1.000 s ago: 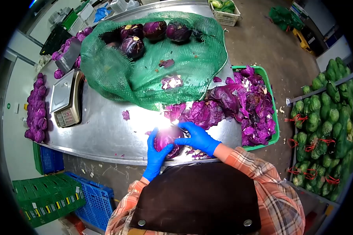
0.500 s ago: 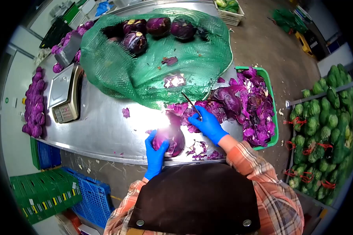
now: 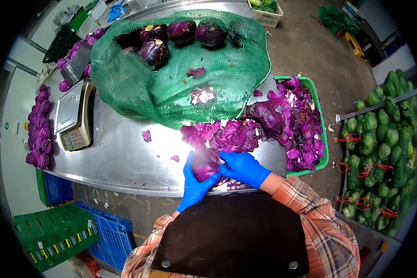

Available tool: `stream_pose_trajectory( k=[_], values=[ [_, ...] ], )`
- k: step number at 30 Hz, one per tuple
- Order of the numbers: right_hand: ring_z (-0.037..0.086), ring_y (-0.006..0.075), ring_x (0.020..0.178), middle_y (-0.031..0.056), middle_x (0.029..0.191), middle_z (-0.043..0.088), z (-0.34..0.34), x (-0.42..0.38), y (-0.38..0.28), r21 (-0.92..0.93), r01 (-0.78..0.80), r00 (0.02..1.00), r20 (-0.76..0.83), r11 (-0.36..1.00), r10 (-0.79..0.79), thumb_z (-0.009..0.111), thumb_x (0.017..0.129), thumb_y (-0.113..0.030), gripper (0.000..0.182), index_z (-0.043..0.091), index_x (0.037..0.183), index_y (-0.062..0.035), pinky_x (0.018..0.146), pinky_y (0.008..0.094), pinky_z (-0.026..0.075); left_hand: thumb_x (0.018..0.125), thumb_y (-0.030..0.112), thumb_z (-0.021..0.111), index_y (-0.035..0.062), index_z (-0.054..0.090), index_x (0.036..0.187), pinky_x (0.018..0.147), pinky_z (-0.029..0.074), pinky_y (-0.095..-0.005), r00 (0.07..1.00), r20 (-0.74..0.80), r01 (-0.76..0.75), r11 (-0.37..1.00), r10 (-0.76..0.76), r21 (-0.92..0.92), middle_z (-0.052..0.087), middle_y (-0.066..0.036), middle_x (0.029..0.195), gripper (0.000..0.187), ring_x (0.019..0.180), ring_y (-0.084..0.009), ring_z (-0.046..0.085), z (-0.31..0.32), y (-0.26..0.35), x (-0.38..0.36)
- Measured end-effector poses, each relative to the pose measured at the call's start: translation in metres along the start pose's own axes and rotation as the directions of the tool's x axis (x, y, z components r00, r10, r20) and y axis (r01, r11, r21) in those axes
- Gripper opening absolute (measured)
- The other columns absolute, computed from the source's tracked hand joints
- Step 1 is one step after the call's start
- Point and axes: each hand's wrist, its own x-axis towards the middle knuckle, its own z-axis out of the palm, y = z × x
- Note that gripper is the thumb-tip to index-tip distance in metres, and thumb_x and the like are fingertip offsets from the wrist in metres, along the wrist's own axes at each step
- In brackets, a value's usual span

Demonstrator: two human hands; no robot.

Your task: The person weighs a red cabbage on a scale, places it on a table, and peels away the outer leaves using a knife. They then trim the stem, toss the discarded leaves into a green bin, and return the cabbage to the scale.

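Both hands wear blue gloves. My left hand (image 3: 195,184) is wrapped round the left and near side of a purple cabbage (image 3: 205,166) at the table's front edge. On the cabbage's right side my right hand (image 3: 240,167) is closed, its fingertips against the leaves; the knife cannot be made out here. Loose purple leaves (image 3: 234,136) lie just beyond the hands. Farther back, a green mesh bag (image 3: 171,95) holds several dark purple cabbages (image 3: 154,52) and a few leaf scraps.
A green crate (image 3: 323,134) heaped with purple leaves stands right of the metal table (image 3: 111,153). A scale (image 3: 74,116) and rows of cabbages (image 3: 41,129) are at the left. Green vegetables (image 3: 380,148) fill a rack at far right. Green crates (image 3: 55,231) stand lower left.
My right hand has come down and left from the loose leaves to the cabbage. My left hand and the cabbage have shifted slightly right. The knife seen earlier no longer shows.
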Motion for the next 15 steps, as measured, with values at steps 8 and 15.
stream_pose_trajectory(
  k=[8,15],
  values=[
    [0.064,0.0286,0.071,0.0120,0.075,0.065,0.010,0.012,0.072,0.669,-0.484,0.815,0.110,0.564,0.568,0.061,0.086,-0.031,0.025,0.062,0.083,-0.0063,0.066,0.0402,0.049,0.076,0.018,0.078,0.0016,0.021,0.146,0.106,0.036,-0.0393,0.997,0.050,-0.062,0.996,0.058,0.061,0.036,-0.017,0.141,0.091,0.127,-0.0258,0.041,-0.012,-0.006,0.013],
    [0.066,0.0317,0.079,0.0169,0.094,0.065,-0.007,-0.008,-0.005,0.248,-0.240,0.970,0.021,0.938,0.243,0.071,0.076,-0.050,0.058,0.053,0.109,-0.0073,0.069,0.0414,0.052,0.078,0.014,0.077,0.0028,0.023,0.145,0.106,0.036,-0.0384,0.997,-0.066,0.018,0.989,-0.028,-0.146,0.036,-0.015,0.141,0.086,0.127,-0.0256,0.042,-0.010,-0.023,0.009]
  ],
)
